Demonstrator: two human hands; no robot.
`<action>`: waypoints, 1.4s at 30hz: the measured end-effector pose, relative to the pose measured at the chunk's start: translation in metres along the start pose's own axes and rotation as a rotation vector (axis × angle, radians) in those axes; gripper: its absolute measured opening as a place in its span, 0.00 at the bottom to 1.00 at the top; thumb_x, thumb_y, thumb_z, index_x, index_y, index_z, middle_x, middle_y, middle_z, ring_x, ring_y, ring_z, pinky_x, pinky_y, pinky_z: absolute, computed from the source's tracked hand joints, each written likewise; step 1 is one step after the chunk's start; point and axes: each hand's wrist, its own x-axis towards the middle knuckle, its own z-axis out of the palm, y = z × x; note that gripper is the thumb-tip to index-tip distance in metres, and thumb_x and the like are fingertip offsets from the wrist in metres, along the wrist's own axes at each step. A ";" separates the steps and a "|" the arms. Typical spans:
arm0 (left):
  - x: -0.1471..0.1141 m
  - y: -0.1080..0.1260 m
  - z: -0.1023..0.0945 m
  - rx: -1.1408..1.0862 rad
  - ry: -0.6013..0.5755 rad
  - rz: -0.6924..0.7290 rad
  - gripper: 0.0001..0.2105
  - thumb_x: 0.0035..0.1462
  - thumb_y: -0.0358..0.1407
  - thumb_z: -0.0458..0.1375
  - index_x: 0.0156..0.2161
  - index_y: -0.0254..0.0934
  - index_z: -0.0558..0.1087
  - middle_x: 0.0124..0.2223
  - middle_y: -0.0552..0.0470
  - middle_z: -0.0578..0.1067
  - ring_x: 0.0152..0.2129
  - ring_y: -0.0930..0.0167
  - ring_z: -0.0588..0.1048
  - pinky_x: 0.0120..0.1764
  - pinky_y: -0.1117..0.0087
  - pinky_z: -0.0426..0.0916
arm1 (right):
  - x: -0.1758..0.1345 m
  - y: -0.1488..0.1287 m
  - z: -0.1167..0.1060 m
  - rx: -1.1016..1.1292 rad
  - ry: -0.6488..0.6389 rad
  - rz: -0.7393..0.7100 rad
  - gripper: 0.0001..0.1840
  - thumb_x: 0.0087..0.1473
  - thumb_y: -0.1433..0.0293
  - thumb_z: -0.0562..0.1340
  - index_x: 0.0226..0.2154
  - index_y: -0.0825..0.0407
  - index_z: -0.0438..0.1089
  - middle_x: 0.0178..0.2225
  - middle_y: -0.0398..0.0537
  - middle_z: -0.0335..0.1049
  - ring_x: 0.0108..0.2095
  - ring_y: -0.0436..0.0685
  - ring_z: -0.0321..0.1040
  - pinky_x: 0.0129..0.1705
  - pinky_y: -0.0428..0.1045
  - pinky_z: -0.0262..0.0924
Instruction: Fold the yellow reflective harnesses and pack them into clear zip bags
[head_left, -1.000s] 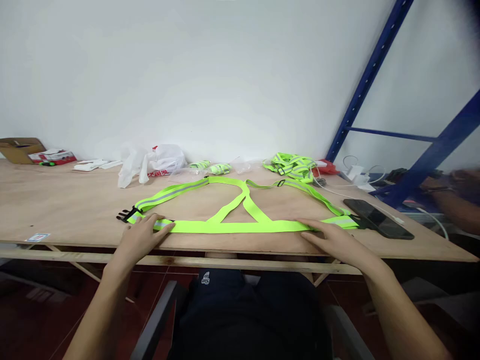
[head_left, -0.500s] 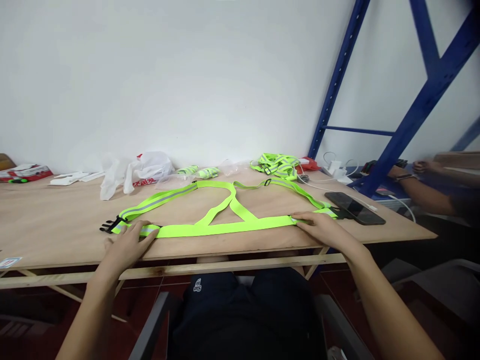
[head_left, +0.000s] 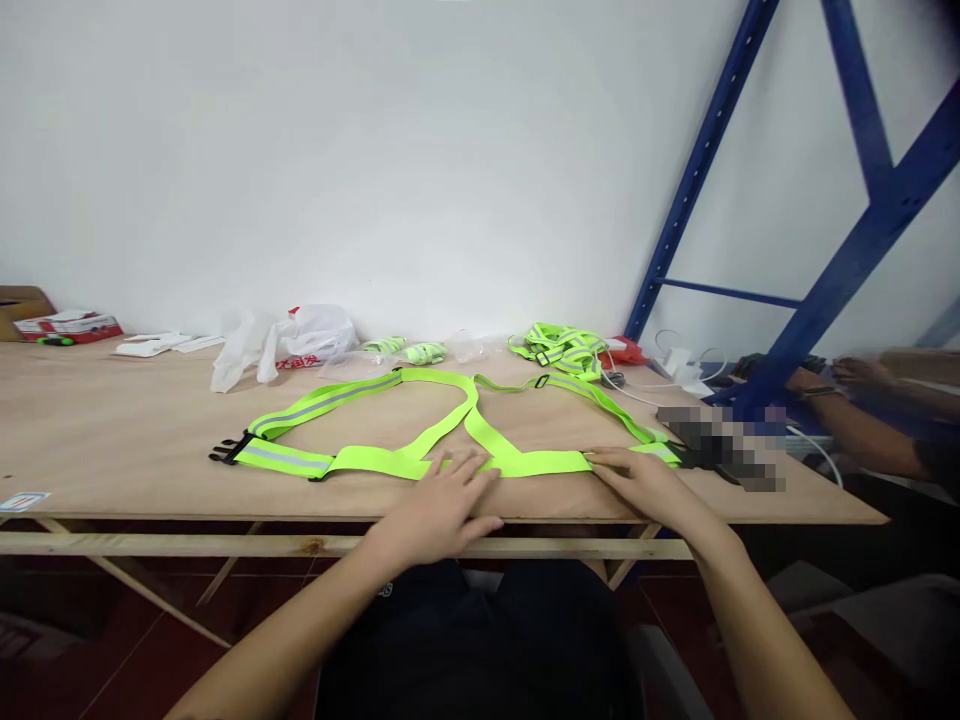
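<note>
A neon-yellow reflective harness [head_left: 536, 461] with grey stripes lies spread on the wooden table, its straps forming two loops that meet in the middle. My left hand [head_left: 442, 505] rests flat on the lower band, left of centre, with its fingers spread. Toward the band's right end, my right hand [head_left: 649, 485] lies over the strap with fingers stretched out; its fingertips touch the band, and part of the strap is hidden under it. A black buckle prong [head_left: 229, 450] sticks out at the left end. Another black buckle part [head_left: 686, 456] shows at the right end.
Behind the harness are a white plastic bag [head_left: 322, 335], rolled neon straps [head_left: 425, 353] and a neon strap pile [head_left: 566, 350]. A pixelated dark object [head_left: 724, 445] is at the right. Blue shelf posts [head_left: 697, 170] rise there, with another person's forearm [head_left: 862, 425] beyond.
My left hand has slid right from the harness's left end to near its middle, uncovering the left striped section. My right hand stays about where it was. The view has shifted slightly.
</note>
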 end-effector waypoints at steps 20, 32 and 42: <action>0.035 -0.033 -0.024 -0.142 0.194 -0.104 0.29 0.70 0.51 0.41 0.69 0.38 0.53 0.70 0.41 0.55 0.66 0.60 0.56 0.65 0.57 0.54 | 0.006 -0.095 0.042 0.029 0.055 -0.371 0.28 0.66 0.64 0.53 0.66 0.48 0.58 0.66 0.54 0.58 0.67 0.64 0.54 0.66 0.63 0.54; 0.113 -0.067 0.007 -0.095 -0.226 -0.108 0.40 0.64 0.62 0.39 0.71 0.39 0.44 0.71 0.37 0.54 0.68 0.54 0.50 0.64 0.45 0.47 | 0.000 -0.096 0.042 0.075 -0.119 -0.306 0.24 0.67 0.59 0.52 0.61 0.48 0.67 0.63 0.52 0.63 0.67 0.64 0.54 0.67 0.64 0.49; 0.159 -0.098 0.005 -0.021 -0.228 -0.188 0.32 0.67 0.57 0.35 0.56 0.38 0.71 0.64 0.39 0.64 0.59 0.55 0.66 0.60 0.53 0.59 | 0.000 -0.092 0.045 0.090 -0.102 -0.313 0.24 0.67 0.59 0.52 0.60 0.49 0.68 0.64 0.53 0.61 0.67 0.64 0.54 0.67 0.65 0.49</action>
